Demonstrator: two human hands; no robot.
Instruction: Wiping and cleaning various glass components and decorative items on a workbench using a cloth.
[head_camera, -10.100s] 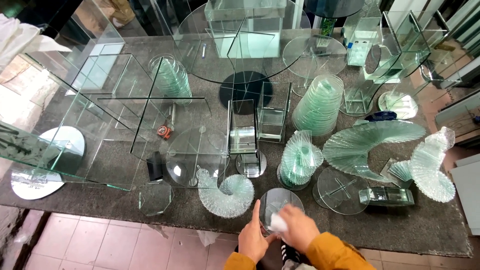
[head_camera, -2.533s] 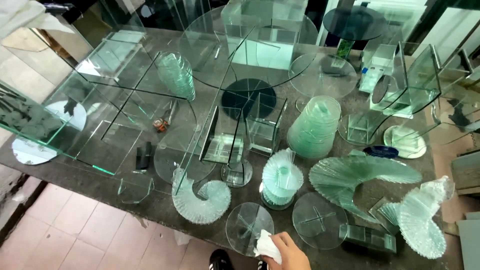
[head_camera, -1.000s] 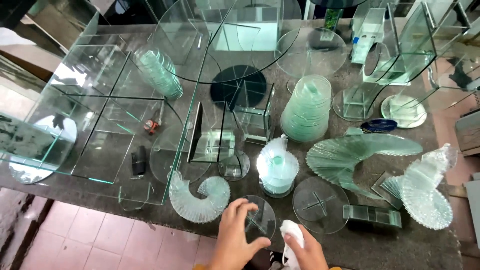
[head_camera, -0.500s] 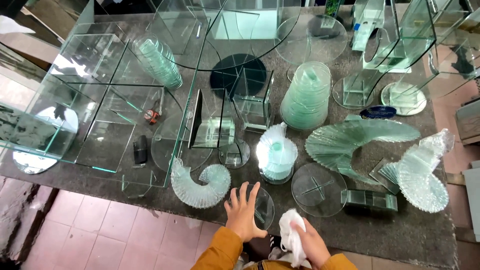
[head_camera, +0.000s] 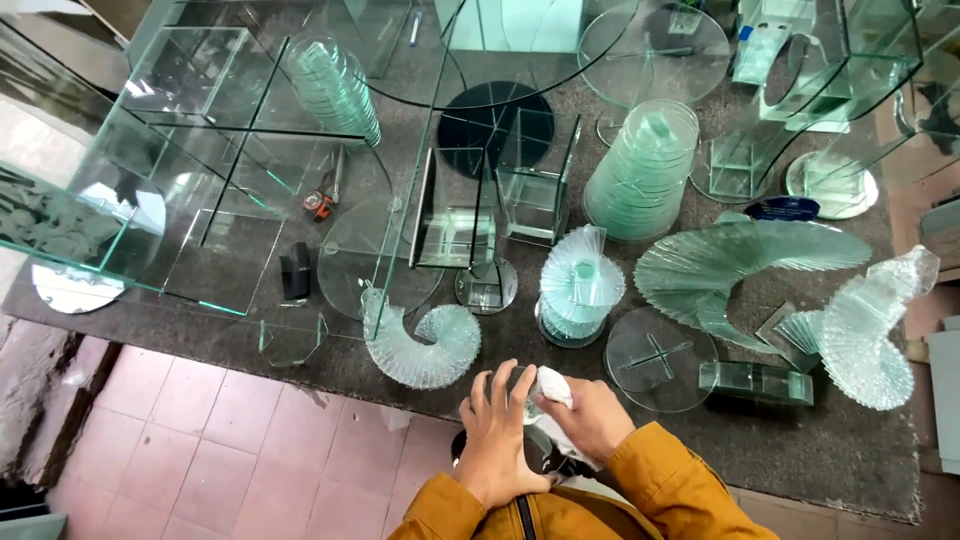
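Head view: left hand (head_camera: 497, 440) spread flat on small round clear glass disc (head_camera: 512, 384) at near edge of dark grey tabletop (head_camera: 850, 450), steadying it; right hand (head_camera: 590, 420), grip closed around crumpled white cloth (head_camera: 550, 385), pressed against disc for wiping.

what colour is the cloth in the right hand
White; the cloth shows best in the head view.
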